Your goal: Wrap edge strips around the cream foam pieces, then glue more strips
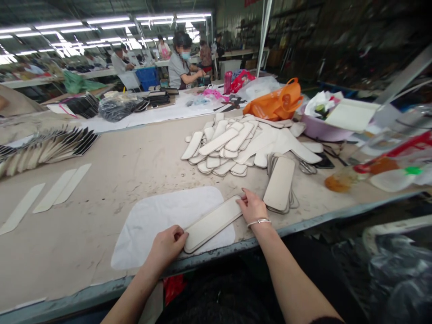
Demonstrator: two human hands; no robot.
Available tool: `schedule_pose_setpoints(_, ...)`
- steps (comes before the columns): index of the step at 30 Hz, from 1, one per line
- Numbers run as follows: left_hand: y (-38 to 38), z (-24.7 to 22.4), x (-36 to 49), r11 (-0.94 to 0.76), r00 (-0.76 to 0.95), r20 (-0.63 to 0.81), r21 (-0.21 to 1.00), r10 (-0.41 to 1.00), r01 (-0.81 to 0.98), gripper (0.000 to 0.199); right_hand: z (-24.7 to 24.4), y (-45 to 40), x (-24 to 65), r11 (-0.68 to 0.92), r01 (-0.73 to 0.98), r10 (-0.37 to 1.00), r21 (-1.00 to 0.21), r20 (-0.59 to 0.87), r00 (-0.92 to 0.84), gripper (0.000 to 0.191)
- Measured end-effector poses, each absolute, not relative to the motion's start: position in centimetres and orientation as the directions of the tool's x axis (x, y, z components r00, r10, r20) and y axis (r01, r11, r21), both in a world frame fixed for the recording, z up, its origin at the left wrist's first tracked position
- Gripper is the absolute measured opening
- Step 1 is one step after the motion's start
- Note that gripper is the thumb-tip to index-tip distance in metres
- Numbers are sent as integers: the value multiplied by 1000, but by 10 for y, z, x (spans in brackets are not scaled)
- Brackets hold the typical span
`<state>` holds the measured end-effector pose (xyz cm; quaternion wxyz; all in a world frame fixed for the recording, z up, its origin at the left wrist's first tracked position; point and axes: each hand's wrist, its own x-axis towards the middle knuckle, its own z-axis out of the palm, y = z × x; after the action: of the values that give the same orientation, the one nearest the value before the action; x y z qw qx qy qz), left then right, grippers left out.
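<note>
- Cream, round-cornered, leather-like strip (213, 224): near the front edge of the beige-topped desk (141, 157), long axis slanting away rightward.
- Left hand (168, 244): fingers pinching its near end.
- Right hand (253, 208): fingers gripping its far end.

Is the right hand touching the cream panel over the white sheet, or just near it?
Touching. The head view shows the right hand with its thumb over the far end of the cream panel, no gap visible.
</note>
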<state>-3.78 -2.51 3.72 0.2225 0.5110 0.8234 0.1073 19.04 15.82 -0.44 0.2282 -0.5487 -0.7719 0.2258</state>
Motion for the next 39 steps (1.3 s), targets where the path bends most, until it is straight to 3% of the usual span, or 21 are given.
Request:
schedule_pose_setpoints(18,-28,33,-38,454,-392,-229,437,891,776,20,0,158,187,316,813,944,-488,79,-320,38)
schedule_pose_setpoints(22,-38,29,-40,456,-437,-174,543,882,705,20,-1,158,188,315,819,945,-479,75,-320,38)
schedule_pose_setpoints(26,-61,18,-43,251,-346,21,648,938,720,20,-8,159,188,324,818,944,-475,101,-315,38)
schedule_pose_setpoints(30,-81,6,-47,-55,-117,267,559,956,828,22,-11,160,188,333,824,940,-458,100,-325,39)
schedule_pose_setpoints(33,-84,2,-48,-156,0,309,482,951,862,25,-10,159,188,329,840,942,-432,94,-321,40)
schedule_pose_setpoints(39,-80,6,-48,-213,74,324,420,943,882,26,-3,158,186,331,866,941,-374,68,-331,42)
